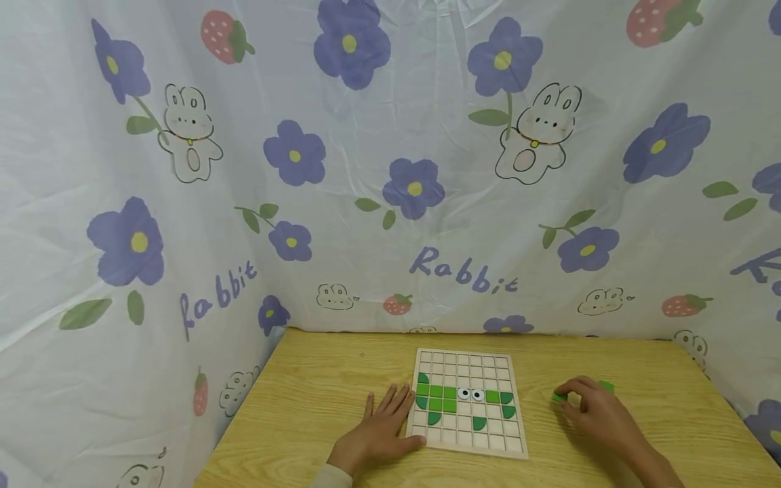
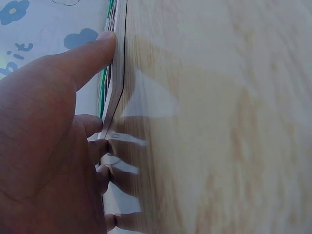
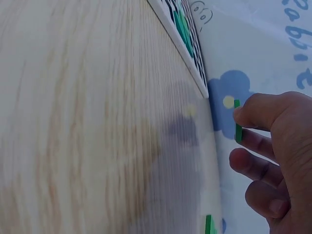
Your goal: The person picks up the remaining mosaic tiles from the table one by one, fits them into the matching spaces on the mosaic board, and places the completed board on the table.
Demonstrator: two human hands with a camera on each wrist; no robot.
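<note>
Presently, a green tile [image 1: 559,396] is pinched by the right hand [image 1: 594,415] between thumb and forefinger, just above the table [image 1: 317,400], to the right of the board [image 1: 466,434] and apart from it. In the right wrist view the same tile [image 3: 238,122] is seen edge-on, held upright at the fingertips [image 3: 248,112], while the other fingers are curled loosely below it. A second green tile [image 1: 607,385] is lying on the table just behind this hand; it is partly hidden by the fingers.

The left hand [image 1: 381,428] is laid flat on the table with straight, spread fingers, and nothing is gripped by it. Its thumb side is touching the left edge of the board. In the left wrist view the thumb [image 2: 92,53] is pressed against the thin side of the board [image 2: 114,92].

On the board's grid a row of green tiles [image 1: 441,398] is placed at the left and some at the right, with two eye tiles [image 1: 471,394] between them. Behind the table a cloth [image 1: 390,169] with flowers and rabbits is hung.
</note>
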